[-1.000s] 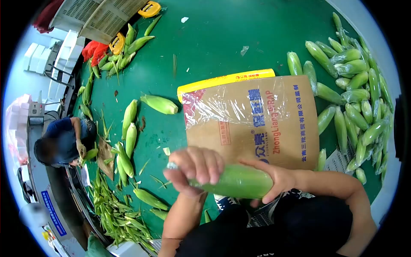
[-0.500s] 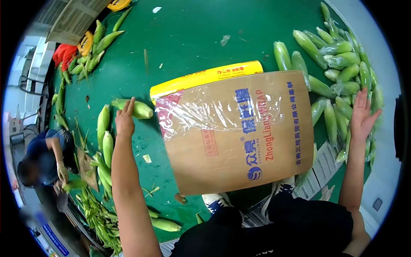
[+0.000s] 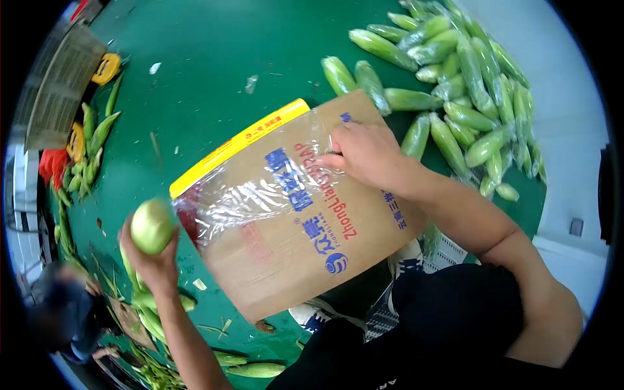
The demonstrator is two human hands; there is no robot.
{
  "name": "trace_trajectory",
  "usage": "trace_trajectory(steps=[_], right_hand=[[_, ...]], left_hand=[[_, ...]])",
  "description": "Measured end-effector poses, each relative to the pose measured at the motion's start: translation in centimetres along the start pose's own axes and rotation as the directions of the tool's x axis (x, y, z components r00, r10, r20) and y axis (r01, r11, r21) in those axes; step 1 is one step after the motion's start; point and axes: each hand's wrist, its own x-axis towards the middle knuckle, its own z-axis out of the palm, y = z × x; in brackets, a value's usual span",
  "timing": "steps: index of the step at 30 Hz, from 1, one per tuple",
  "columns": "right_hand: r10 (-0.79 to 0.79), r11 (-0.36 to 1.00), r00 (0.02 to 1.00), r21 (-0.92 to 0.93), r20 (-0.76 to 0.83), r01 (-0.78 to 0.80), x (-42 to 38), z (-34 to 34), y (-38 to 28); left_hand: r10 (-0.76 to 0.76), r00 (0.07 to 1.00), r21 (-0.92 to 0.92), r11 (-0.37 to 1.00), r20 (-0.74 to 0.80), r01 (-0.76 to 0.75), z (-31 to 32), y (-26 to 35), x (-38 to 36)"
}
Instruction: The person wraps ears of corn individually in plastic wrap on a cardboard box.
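One corn ear [image 3: 151,225] sat gripped in the left hand [image 3: 154,260], left of the cling-wrap box [image 3: 305,214]. Right hand [image 3: 365,156] pinched the film [image 3: 260,188] w/ bent fingers; best pulled flat & slow.

Green tbl [image 3: 214,78], pale floor [image 3: 572,130] at right, bright even light.

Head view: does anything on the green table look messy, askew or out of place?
Yes. Husk scraps and leaf trimmings litter the table near its lower left edge. The wrap box lies skewed, with film pulled loosely over it. The left hand holds a corn cob; the right hand rests on the film.
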Motion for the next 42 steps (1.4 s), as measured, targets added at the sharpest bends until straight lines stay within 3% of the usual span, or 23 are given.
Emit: trace_trajectory(steps=[4, 5, 7, 8, 10, 11, 12, 13, 14, 17, 19, 20, 23, 28, 31, 34, 36, 37, 38, 39, 40, 41, 42], right_hand=[[-0.072, 0.991, 0.993, 0.118, 0.088, 0.061, -0.2, 0.4, -0.5], [0.01, 0.877, 0.999, 0.48, 0.035, -0.025, -0.9, 0.4, -0.1], [0.214, 0.285, 0.976, 0.954, 0.036, -0.097, -2.8, 1.3, 1.9], [0.137, -0.025, 0.987, 0.997, 0.082, -0.079, -3.3, 2.3, 4.0], [0.07, 0.192, 0.996, 0.98, -0.062, 0.048, -3.0, 1.1, 1.8], [-0.015, 0.442, 0.979, 0.877, -0.206, 0.191, -1.5, 1.5, 0.3], [-0.099, 0.647, 0.934, 0.691, -0.343, 0.322, -0.1, 1.9, -1.3], [-0.297, 0.851, 0.836, 0.27, -0.461, 0.451, 1.6, 2.3, -2.1], [-0.362, 0.897, 0.848, 0.102, -0.386, 0.43, 2.0, 2.0, -2.6], [-0.484, 0.863, 0.849, -0.278, -0.213, 0.422, 4.2, 1.3, -4.5], [-0.528, 0.849, 0.828, -0.096, -0.187, 0.52, 5.4, 1.8, -3.0], [-0.504, 0.862, 0.842, -0.062, -0.19, 0.502, 5.9, 1.6, -2.5], [-0.395, 0.909, 0.897, 0.056, -0.198, 0.413, 4.0, 2.6, -1.9], [-0.311, 0.941, 0.93, 0.077, -0.195, 0.331, 3.1, 1.8, -2.4], [-0.367, 0.93, 0.921, -0.084, -0.13, 0.359, 2.8, -0.7, -1.8], [-0.475, 0.876, 0.875, -0.049, 0.093, 0.481, 0.8, -2.1, -1.3], [-0.558, 0.825, 0.774, 0.094, 0.301, 0.558, -0.8, -2.8, -1.1], [-0.543, 0.833, 0.743, 0.139, 0.391, 0.536, -2.1, -2.6, -1.5], [-0.532, 0.837, 0.696, 0.174, 0.482, 0.519, -3.3, -2.3, -2.2], [-0.518, 0.841, 0.639, 0.203, 0.568, 0.501, -3.7, -2.4, -2.7], [-0.381, 0.885, 0.611, 0.084, 0.694, 0.457, -2.9, -4.2, -4.0], [-0.514, 0.811, 0.764, -0.069, 0.39, 0.58, -2.7, -3.1, -3.0], [-0.637, 0.737, 0.77, -0.256, 0.048, 0.626, -2.4, -1.9, -1.8]], left_hand=[[0.284, 0.89, 0.016, 0.951, 0.357, -0.31, 5.8, 13.3, 4.5], [0.273, 0.831, 0.052, 0.939, 0.484, -0.339, 7.4, 14.6, 4.4], [0.277, 0.815, 0.092, 0.924, 0.509, -0.372, 8.5, 16.6, 4.2], [0.283, 0.8, 0.104, 0.914, 0.53, -0.392, 9.1, 17.5, 4.1], [0.297, 0.792, 0.117, 0.901, 0.534, -0.417, 9.6, 18.2, 3.7], [0.304, 0.787, 0.131, 0.892, 0.536, -0.433, 9.7, 18.4, 3.8], [0.263, 0.786, 0.146, 0.902, 0.56, -0.406, 9.9, 18.9, 3.9], [0.262, 0.793, 0.089, 0.926, 0.55, -0.367, 10.2, 19.0, 4.1], [0.248, 0.807, 0.04, 0.947, 0.536, -0.318, 10.6, 18.6, 4.3], [0.393, 0.855, -0.145, 0.92, 0.339, -0.365, 9.2, 15.7, 4.1], [0.522, 0.846, -0.167, 0.848, 0.105, -0.503, 7.2, 11.1, 1.6], [0.418, 0.908, -0.097, 0.905, 0.015, -0.415, 6.4, 8.7, -0.5], [0.062, 0.952, 0.07, 0.994, 0.3, -0.087, 4.5, 5.1, -2.8], [0.15, 0.941, 0.212, 0.952, 0.303, -0.22, 5.6, 6.5, -1.5], [-0.257, 0.964, -0.118, 0.961, -0.063, 0.249, 6.1, 4.9, -4.2], [-0.345, 0.92, -0.431, 0.87, -0.185, 0.24, 4.1, 6.4, -9.4], [-0.161, 0.96, -0.533, 0.846, -0.23, 0.014, 3.2, 9.9, -11.5], [-0.054, 0.971, -0.562, 0.822, -0.231, -0.088, 3.8, 11.4, -12.5], [0.098, 0.991, -0.409, 0.911, 0.088, -0.054, 3.8, 12.9, -13.1], [0.238, 0.887, -0.257, 0.956, 0.396, -0.142, 3.7, 14.9, -13.2], [0.254, 0.885, -0.18, 0.964, 0.391, -0.197, 4.4, 15.7, -12.7], [0.271, 0.879, -0.1, 0.962, 0.393, -0.252, 5.0, 16.3, -12.1], [0.188, 0.906, 0.028, 0.976, 0.38, -0.215, 6.0, 16.3, -10.0]])
